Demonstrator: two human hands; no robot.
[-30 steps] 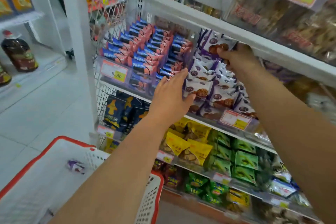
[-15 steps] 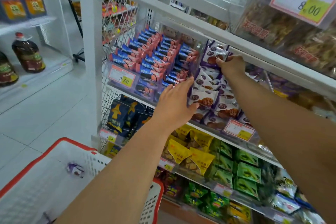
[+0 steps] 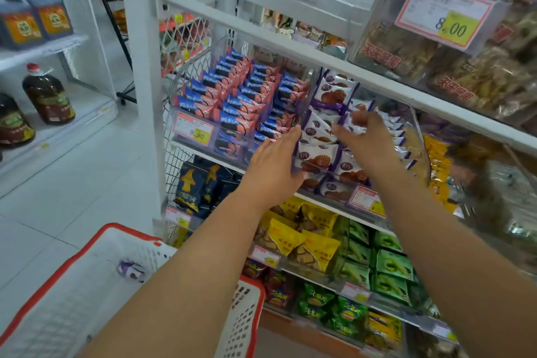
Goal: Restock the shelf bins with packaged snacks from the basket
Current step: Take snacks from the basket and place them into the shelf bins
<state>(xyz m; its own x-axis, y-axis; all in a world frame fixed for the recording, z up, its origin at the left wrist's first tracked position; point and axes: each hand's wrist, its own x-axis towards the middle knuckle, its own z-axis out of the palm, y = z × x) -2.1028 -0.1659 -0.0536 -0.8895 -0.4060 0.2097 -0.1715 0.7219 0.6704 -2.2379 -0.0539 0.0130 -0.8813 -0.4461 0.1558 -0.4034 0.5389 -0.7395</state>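
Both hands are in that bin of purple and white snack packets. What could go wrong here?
The purple-and-white packets are heaped up to the clear plastic bin's front wall, so the left hand pressing them or the right hand could tip some over the front. One purple packet lies in the red-rimmed white basket; it may get forgotten.

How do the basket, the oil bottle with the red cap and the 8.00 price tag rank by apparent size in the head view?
1. basket, by far the largest, though nearest the camera and partly cut off.
2. 8.00 price tag and oil bottle: these look about alike, and the tag is nearer, so I won't rank them.
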